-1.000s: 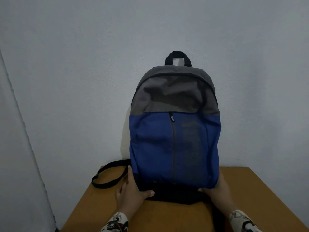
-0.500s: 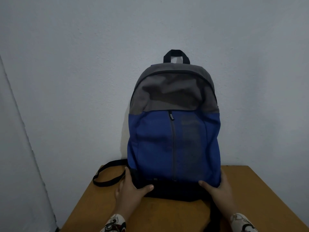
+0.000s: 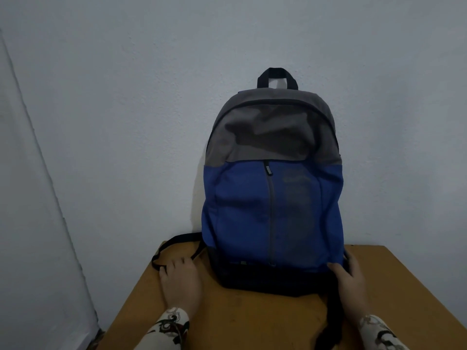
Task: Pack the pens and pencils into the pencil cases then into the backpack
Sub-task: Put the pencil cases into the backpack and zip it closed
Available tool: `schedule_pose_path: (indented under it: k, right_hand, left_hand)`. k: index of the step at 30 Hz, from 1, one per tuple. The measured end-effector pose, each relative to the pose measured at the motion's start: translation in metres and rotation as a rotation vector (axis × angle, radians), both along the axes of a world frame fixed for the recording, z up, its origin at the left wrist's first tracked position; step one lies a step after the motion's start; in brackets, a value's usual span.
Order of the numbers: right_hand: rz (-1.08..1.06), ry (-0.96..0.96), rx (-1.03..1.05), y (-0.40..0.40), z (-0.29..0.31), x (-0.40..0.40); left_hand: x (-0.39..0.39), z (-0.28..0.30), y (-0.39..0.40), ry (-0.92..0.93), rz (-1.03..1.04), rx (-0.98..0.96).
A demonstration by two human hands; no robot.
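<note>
Blue and grey fabric, black along the base: one backpack [image 3: 273, 198], upright on the wooden table [image 3: 252, 322], back against the pale wall [image 3: 126, 97], zips closed, black carry loop [image 3: 277, 77] at the top. Two hands in view, both at the bottom of the bag. Left hand [image 3: 180, 282] flat on the tabletop just left of the base, fingers fairly straight and a little spread, fingertips at the black shoulder strap [image 3: 171, 248] looping out from that side; touching it or merely beside it, cannot tell; nothing gripped. Right hand [image 3: 350, 276] at the lower right corner of the backpack, thumb against the front of the blue panel, fingers curved round the side, clasping that corner. One strap loop visible on the left; a second dark strap [image 3: 328, 322] trailing down off the front edge of the table by the right wrist. Two patterned sleeves [image 3: 171, 327], white with dark and reddish figures, at the bottom edge. One table, one bag, one top loop, one vertical front zip [image 3: 270, 210] with a small labelled pull.
</note>
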State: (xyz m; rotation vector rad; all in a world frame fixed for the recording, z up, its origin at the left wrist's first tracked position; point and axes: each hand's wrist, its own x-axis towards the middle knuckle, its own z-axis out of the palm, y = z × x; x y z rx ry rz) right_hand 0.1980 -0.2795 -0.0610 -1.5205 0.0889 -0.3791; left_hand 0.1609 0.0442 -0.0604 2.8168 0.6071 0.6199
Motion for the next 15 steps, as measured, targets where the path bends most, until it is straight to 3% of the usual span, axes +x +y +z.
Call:
schedule_pose_path:
  k: [2,6,7,10,12,15]
  right_hand:
    - [0.001,-0.005,0.006,0.001,0.001,-0.001]
    - [-0.007,0.002,0.033,0.002,0.004,-0.006]
    - [-0.018,0.007,0.035,0.002,0.004,-0.007]
    - [-0.061,0.035,-0.016,0.004,0.002,-0.013]
    - [-0.092,0.077,-0.071,0.005,0.002,-0.022]
    - [-0.122,0.146,-0.135,0.009,0.001,-0.041]
  left_hand:
    - [0.002,-0.001,0.003,-0.013,-0.039,0.023]
    - [0.009,-0.011,-0.003,-0.109,-0.401,-0.477]
    - [0.004,-0.008,-0.009,-0.125,-0.47,-0.511]
    - [-0.021,0.004,-0.016,-0.167,-0.333,-0.235]
    - [-0.03,0.011,-0.015,-0.013,-0.127,-0.035]
    - [-0.046,0.016,-0.02,0.178,-0.052,0.097]
